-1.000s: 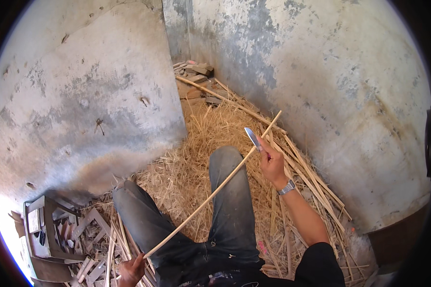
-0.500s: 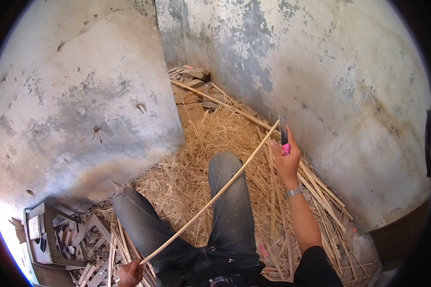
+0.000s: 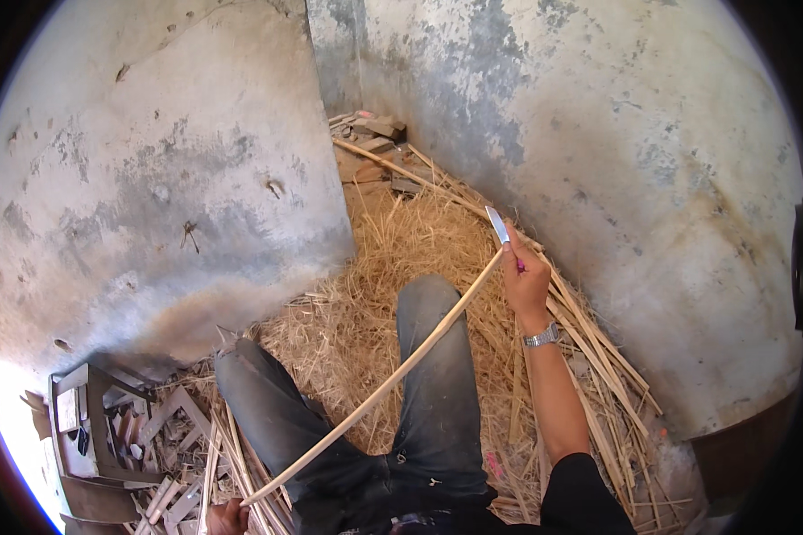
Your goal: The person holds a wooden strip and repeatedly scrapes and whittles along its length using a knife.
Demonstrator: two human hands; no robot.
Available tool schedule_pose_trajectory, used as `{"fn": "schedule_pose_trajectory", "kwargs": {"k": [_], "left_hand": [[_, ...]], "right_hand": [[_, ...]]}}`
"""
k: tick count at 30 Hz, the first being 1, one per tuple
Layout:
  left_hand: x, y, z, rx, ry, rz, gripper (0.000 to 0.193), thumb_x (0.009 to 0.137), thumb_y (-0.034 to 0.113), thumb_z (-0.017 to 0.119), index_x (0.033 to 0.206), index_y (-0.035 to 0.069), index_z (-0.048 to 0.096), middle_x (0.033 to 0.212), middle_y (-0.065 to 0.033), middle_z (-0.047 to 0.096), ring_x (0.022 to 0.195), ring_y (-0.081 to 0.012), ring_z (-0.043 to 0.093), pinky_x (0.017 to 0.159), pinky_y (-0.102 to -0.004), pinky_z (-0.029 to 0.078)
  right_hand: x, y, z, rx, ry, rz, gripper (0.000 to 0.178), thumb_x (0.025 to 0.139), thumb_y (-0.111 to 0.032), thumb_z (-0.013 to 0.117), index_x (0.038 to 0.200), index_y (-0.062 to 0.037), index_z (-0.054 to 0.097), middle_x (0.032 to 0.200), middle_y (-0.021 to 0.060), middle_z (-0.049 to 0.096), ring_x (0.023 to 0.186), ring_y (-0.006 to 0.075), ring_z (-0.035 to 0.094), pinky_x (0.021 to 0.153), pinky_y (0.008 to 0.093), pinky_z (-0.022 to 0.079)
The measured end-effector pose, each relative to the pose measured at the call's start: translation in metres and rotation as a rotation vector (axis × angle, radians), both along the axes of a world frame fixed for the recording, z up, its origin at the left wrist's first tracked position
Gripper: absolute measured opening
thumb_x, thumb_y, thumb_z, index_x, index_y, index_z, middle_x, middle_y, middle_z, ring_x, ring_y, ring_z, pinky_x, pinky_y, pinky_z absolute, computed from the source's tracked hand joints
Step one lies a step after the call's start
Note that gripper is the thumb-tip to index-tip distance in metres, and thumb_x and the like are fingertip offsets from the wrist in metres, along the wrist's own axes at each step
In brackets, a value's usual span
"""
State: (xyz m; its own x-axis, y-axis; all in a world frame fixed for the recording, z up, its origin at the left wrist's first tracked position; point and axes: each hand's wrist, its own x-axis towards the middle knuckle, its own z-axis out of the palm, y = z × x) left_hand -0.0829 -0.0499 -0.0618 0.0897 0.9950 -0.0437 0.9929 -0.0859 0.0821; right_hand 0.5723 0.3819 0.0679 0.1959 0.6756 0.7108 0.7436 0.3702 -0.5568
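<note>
One long stick [image 3: 375, 394]. One left hand [image 3: 227, 517] at its near end; one right hand [image 3: 528, 283], one knife [image 3: 497, 225], one watch [image 3: 542, 336] by its far end. Two legs [image 3: 437, 392] beneath it.

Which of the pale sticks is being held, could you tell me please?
The long stick slanting across both legs, its lower end in the left hand and upper end by the knife in the right hand; the other sticks rest unheld.
</note>
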Motion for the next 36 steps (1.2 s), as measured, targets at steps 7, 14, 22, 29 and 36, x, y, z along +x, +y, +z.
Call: {"fn": "schedule_pose_trajectory", "kwargs": {"k": [7,14,22,29,36], "left_hand": [[-0.008,-0.002,-0.032,0.072,-0.07,-0.08,0.036,0.1,0.03,0.07,0.128,0.009,0.068,0.07,-0.0154,0.067,0.053,-0.0355,0.062,0.047,-0.0477,0.049],[-0.009,0.013,-0.044,0.077,-0.076,-0.084,0.032,0.1,0.027,0.071,0.123,0.005,0.068,0.07,-0.0218,0.064,0.057,-0.0385,0.063,0.048,-0.0504,0.048],[0.025,0.037,0.007,-0.077,-0.188,0.024,0.029,0.102,0.027,0.067,0.117,0.002,0.069,0.085,-0.0268,0.069,0.078,-0.0461,0.067,0.065,-0.0575,0.052],[0.126,0.106,0.082,-0.321,-0.698,0.047,0.04,0.108,0.039,0.058,0.13,0.007,0.067,0.079,-0.0163,0.069,0.069,-0.0309,0.067,0.065,-0.0456,0.054],[0.222,0.174,0.1,-0.759,-1.391,0.197,0.027,0.111,0.023,0.059,0.129,0.003,0.06,0.073,-0.0006,0.06,0.05,-0.0085,0.048,0.044,-0.0254,0.036]], "right_hand": [[-0.046,-0.056,-0.014,-0.247,-0.011,0.26,0.019,0.103,-0.014,0.066,0.114,-0.005,0.078,0.069,0.0166,0.063,0.051,0.0216,0.052,0.049,0.0361,0.041],[-0.004,-0.023,-0.014,-0.065,-0.089,0.182,0.028,0.105,-0.02,0.066,0.129,-0.0085,0.076,0.057,0.0125,0.048,0.048,0.013,0.04,0.047,0.0356,0.035],[-0.062,-0.104,0.0,-0.272,-0.022,0.452,0.036,0.104,-0.016,0.066,0.139,-0.0065,0.069,0.061,0.0093,0.059,0.053,0.0097,0.045,0.049,0.0317,0.036],[-0.064,-0.09,0.009,-0.127,0.51,0.236,0.039,0.105,-0.015,0.066,0.142,-0.0017,0.066,0.075,-0.005,0.059,0.061,0.0042,0.042,0.054,0.0251,0.035],[-0.071,-0.099,0.0,-0.208,0.567,0.341,0.04,0.105,-0.014,0.067,0.142,0.001,0.065,0.079,-0.0014,0.064,0.066,0.0047,0.055,0.06,0.0225,0.045]]}}
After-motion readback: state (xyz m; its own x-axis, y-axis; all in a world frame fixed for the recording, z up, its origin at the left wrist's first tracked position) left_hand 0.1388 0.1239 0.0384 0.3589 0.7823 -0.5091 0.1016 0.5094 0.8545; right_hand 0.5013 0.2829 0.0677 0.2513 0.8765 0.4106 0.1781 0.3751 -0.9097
